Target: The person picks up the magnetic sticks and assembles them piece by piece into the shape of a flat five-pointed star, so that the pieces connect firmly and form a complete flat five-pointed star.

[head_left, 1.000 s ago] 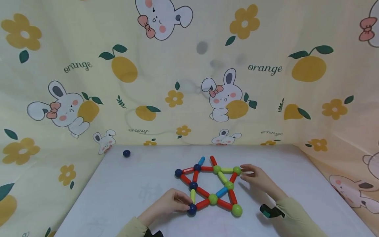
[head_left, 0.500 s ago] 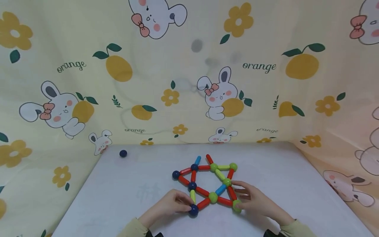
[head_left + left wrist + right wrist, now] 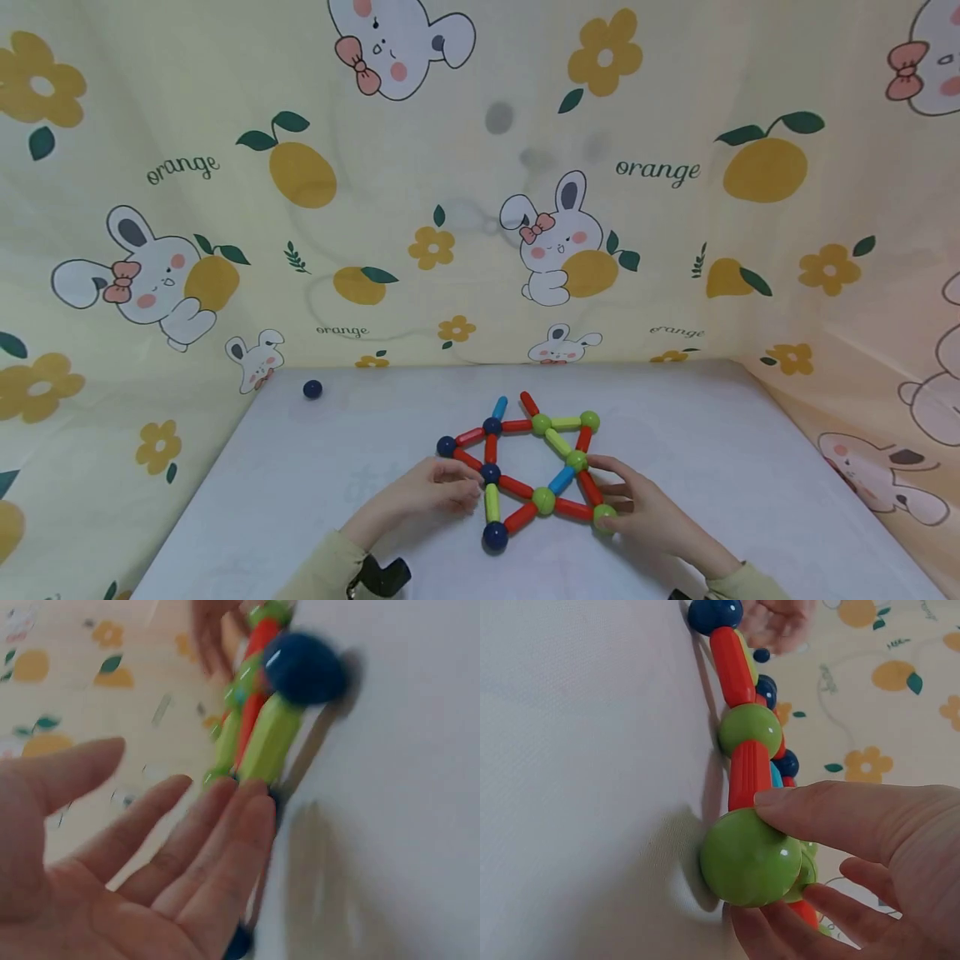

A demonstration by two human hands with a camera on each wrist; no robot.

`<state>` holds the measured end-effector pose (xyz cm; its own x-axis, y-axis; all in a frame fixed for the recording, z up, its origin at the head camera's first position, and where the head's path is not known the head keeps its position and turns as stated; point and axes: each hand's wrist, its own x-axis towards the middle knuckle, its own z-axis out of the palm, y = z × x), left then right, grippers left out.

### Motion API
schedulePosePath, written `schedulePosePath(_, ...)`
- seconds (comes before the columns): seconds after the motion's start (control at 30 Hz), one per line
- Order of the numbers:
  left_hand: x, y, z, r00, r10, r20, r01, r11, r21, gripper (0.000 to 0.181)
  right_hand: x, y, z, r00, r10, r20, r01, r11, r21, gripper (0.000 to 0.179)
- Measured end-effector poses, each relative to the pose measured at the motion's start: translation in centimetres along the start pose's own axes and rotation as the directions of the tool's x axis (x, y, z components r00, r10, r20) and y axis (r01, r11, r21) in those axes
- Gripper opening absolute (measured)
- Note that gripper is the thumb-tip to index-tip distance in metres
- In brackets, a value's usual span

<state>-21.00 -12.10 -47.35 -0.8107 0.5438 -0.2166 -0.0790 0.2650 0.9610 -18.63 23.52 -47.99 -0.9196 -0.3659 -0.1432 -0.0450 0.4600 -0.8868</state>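
Note:
A flat frame of coloured magnetic rods and balls lies on the white table, with dark blue balls at its left and green ones at its right. My left hand (image 3: 444, 487) is beside its left side, near a blue ball (image 3: 490, 473), fingers extended and holding nothing. In the left wrist view its fingertips overlap a light green rod (image 3: 270, 742). My right hand (image 3: 637, 504) holds the front right green ball (image 3: 750, 857) between thumb and fingers; the thumb rests where a red rod (image 3: 750, 772) meets it. The front blue ball (image 3: 495, 537) is untouched.
A loose dark blue ball (image 3: 312, 389) lies at the table's back left. At the frame's far side, a blue rod (image 3: 500, 407) and a red rod (image 3: 529, 403) stick out with free ends. A patterned cloth (image 3: 465, 275) hangs behind and beside the table (image 3: 315, 500).
My right hand has come forward from the back right green ball to the front right one. The left hand has let go of the front blue ball and moved back and left.

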Motion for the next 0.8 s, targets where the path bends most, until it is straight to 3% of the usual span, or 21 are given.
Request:
schedulePosePath(0.17,1.0,0.6,-2.8,0.993,0.056,-0.101,-0.058,0.998,-0.022,0.04,0.0,-0.2,0.1,0.999,0.035,-0.009,-0.035,0.999,0.001,0.08)
schedulePosePath(0.3,2.0,0.5,-4.5,0.965,0.096,-0.245,-0.102,0.995,-0.013,0.043,0.0,-0.2,0.2,0.998,0.059,-0.009,-0.059,0.998,0.0,0.08)
schedulePosePath(0.4,2.8,0.1,-5.3,0.946,0.115,-0.305,-0.109,0.993,0.034,0.045,-0.1,-0.2,0.2,0.998,0.066,-0.005,-0.066,0.998,0.011,0.08)
schedulePosePath(0.47,3.3,-0.3,-5.6,0.945,0.114,-0.307,-0.099,0.993,0.065,0.044,-0.1,-0.2,0.1,0.998,0.065,-0.001,-0.065,0.998,0.02,0.08)
schedulePosePath(0.6,4.0,-1.2,-5.9,0.959,0.089,-0.269,-0.058,0.991,0.119,0.04,-0.1,-0.1,-0.1,0.998,0.053,0.016,-0.054,0.998,0.018,0.08)
schedulePosePath(0.8,3.7,-2.1,-5.8,0.972,0.093,-0.217,-0.057,0.984,0.168,0.029,0.4,0.6,-1.3,0.999,0.016,0.048,-0.019,0.999,0.049,0.076)
